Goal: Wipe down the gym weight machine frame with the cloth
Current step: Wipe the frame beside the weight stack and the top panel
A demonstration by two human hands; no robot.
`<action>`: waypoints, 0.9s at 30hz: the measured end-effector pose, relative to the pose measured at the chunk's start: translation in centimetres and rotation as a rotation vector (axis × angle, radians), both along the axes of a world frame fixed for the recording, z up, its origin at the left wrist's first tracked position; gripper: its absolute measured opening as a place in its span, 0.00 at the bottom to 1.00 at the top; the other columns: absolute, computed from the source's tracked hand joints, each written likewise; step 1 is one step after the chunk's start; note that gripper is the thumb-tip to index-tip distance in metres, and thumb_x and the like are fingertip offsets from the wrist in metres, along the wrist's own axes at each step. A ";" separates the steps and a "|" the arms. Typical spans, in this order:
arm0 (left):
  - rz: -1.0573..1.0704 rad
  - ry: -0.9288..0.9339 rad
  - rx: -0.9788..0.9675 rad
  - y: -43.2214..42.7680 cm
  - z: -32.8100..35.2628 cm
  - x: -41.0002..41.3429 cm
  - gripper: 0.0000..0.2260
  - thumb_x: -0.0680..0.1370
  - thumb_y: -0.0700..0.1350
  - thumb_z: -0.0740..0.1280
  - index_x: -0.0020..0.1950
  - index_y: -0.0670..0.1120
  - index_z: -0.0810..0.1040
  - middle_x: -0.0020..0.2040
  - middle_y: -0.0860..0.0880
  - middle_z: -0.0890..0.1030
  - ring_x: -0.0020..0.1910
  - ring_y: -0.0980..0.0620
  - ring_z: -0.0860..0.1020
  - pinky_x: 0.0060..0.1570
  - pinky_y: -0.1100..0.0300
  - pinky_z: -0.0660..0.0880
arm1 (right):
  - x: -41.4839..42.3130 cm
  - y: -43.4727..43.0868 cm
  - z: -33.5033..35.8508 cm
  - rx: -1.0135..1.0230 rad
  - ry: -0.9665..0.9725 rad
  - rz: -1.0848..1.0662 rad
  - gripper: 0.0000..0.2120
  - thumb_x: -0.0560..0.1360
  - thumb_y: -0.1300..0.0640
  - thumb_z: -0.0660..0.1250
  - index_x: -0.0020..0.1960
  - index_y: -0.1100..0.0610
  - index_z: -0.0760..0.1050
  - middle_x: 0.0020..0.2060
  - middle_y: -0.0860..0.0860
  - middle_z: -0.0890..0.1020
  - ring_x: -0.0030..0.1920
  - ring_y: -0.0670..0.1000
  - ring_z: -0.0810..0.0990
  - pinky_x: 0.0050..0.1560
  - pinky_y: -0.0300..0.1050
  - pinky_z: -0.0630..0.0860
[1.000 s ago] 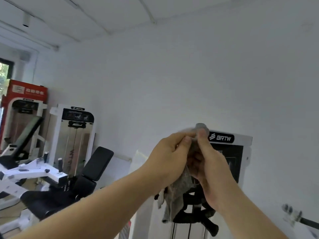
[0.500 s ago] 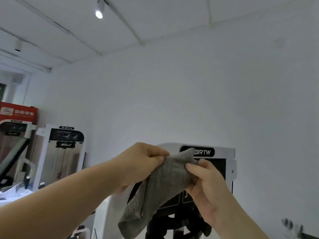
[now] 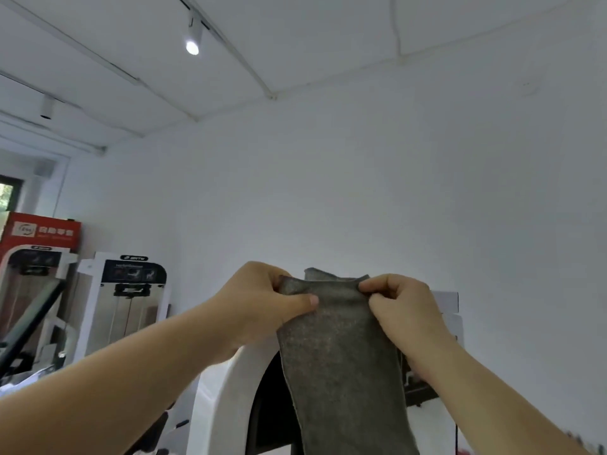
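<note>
Fingers (image 3: 377,285) of the right hand (image 3: 402,311) are curled tightly and pinch the upper right corner of the grey cloth (image 3: 341,356). On the opposite side, the left hand (image 3: 259,300) grips the upper left corner: its thumb (image 3: 303,302) lies flat across the front face of the fabric, and the other fingers are folded behind it. Both hands are therefore closed on the cloth, which is drawn taut along its top edge between them. A second layer of fabric shows just above that edge, so the cloth appears doubled over. From the two grips it hangs straight down and runs out of view at the bottom.

The cloth is held in the air in front of the weight machine frame (image 3: 226,399), a white arched panel with a dark interior. The panel's upper right corner shows beside the right hand. Whether the fabric touches the frame cannot be told. Both bare forearms enter from the lower corners.

To the left, well apart, stands a second white machine (image 3: 131,290), with a red cabinet (image 3: 42,233) behind it. A plain white wall (image 3: 394,192) fills the background, and a lit spotlight (image 3: 192,46) hangs from a ceiling track.
</note>
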State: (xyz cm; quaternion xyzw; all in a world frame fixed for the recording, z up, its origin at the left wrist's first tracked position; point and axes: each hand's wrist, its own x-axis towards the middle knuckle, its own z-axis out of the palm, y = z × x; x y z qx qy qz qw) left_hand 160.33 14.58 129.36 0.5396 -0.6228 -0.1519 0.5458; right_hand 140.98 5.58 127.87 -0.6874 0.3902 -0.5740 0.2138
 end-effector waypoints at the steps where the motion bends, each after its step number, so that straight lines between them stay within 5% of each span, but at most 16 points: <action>1: 0.078 -0.091 -0.040 -0.3 0.8 0.6 0.07 0.74 0.49 0.77 0.44 0.46 0.86 0.41 0.48 0.86 0.39 0.55 0.84 0.36 0.65 0.80 | 0.7 -0.5 0.1 -0.136 0.023 -0.096 0.14 0.80 0.64 0.64 0.56 0.50 0.83 0.51 0.45 0.83 0.47 0.44 0.82 0.44 0.31 0.78; 5: 0.342 -0.413 -0.187 -1.9 2.0 3.1 0.19 0.73 0.54 0.74 0.62 0.57 0.75 0.51 0.58 0.77 0.46 0.56 0.78 0.45 0.63 0.75 | 5.2 -2.7 -0.5 -0.532 0.148 -0.291 0.14 0.82 0.58 0.61 0.64 0.56 0.80 0.59 0.50 0.81 0.62 0.51 0.77 0.67 0.46 0.73; 7: 0.394 -0.468 -0.254 -2.8 1.4 4.3 0.23 0.74 0.54 0.73 0.67 0.60 0.71 0.54 0.61 0.74 0.49 0.58 0.76 0.50 0.61 0.74 | 8.2 -3.5 -1.5 -0.434 0.321 -0.239 0.23 0.84 0.47 0.52 0.72 0.55 0.73 0.77 0.53 0.66 0.80 0.55 0.57 0.80 0.51 0.52; 9: 0.369 -0.396 -0.256 -3.6 0.5 5.5 0.20 0.77 0.52 0.70 0.68 0.60 0.72 0.56 0.60 0.75 0.50 0.59 0.77 0.53 0.61 0.74 | 9.7 -4.6 -2.3 -0.426 0.470 -0.271 0.32 0.81 0.39 0.37 0.76 0.49 0.66 0.83 0.50 0.46 0.81 0.50 0.35 0.79 0.56 0.32; 11: 0.350 -0.329 -0.224 -4.7 -0.6 6.6 0.17 0.79 0.49 0.68 0.67 0.60 0.73 0.58 0.61 0.76 0.52 0.60 0.78 0.55 0.61 0.74 | 9.5 -5.7 -1.6 -0.539 0.506 -0.323 0.31 0.80 0.41 0.35 0.67 0.46 0.72 0.81 0.52 0.53 0.82 0.53 0.42 0.79 0.58 0.32; 13: 0.346 -0.316 -0.189 -5.8 -1.8 7.2 0.14 0.81 0.51 0.65 0.67 0.60 0.74 0.61 0.62 0.76 0.60 0.60 0.77 0.61 0.61 0.72 | 8.9 -6.1 -0.4 -0.678 0.496 -0.417 0.22 0.83 0.43 0.44 0.56 0.50 0.74 0.68 0.54 0.70 0.73 0.56 0.64 0.80 0.59 0.51; 15: 0.277 -0.285 -0.153 -6.6 -3.3 7.1 0.14 0.82 0.55 0.62 0.67 0.59 0.75 0.64 0.64 0.76 0.66 0.61 0.73 0.67 0.60 0.69 | 9.2 -6.5 0.1 -0.793 0.339 -0.444 0.15 0.83 0.45 0.55 0.48 0.52 0.74 0.50 0.49 0.76 0.53 0.52 0.74 0.63 0.53 0.69; 17: 0.180 -0.193 -0.147 -7.0 -5.0 6.6 0.13 0.84 0.56 0.59 0.66 0.60 0.77 0.63 0.66 0.77 0.65 0.62 0.73 0.66 0.62 0.68 | 9.9 -5.9 -0.7 -0.754 0.157 -0.323 0.14 0.83 0.45 0.56 0.42 0.48 0.71 0.40 0.42 0.74 0.44 0.44 0.71 0.50 0.50 0.71; 20: 0.138 -0.072 -0.201 -7.5 -6.3 6.4 0.14 0.85 0.54 0.58 0.67 0.60 0.77 0.64 0.69 0.74 0.72 0.65 0.67 0.70 0.66 0.60 | 10.7 -5.6 -4.7 -0.823 0.164 -0.231 0.14 0.84 0.49 0.52 0.55 0.50 0.76 0.53 0.43 0.78 0.57 0.45 0.74 0.65 0.55 0.70; 23: 0.207 -0.190 -0.238 -7.8 -6.4 6.7 0.17 0.86 0.51 0.54 0.74 0.58 0.71 0.72 0.65 0.68 0.77 0.66 0.55 0.76 0.64 0.51 | 11.6 -5.1 -8.2 -0.968 0.298 -0.231 0.26 0.84 0.50 0.51 0.76 0.64 0.66 0.76 0.54 0.68 0.78 0.57 0.62 0.79 0.59 0.55; 27: 0.218 -0.212 -0.215 -8.4 -6.6 6.8 0.19 0.86 0.52 0.52 0.77 0.58 0.67 0.78 0.62 0.64 0.79 0.64 0.53 0.78 0.63 0.49 | 10.7 -5.6 -7.5 -0.982 0.426 -0.228 0.29 0.84 0.41 0.48 0.78 0.55 0.67 0.80 0.52 0.64 0.81 0.58 0.57 0.80 0.62 0.50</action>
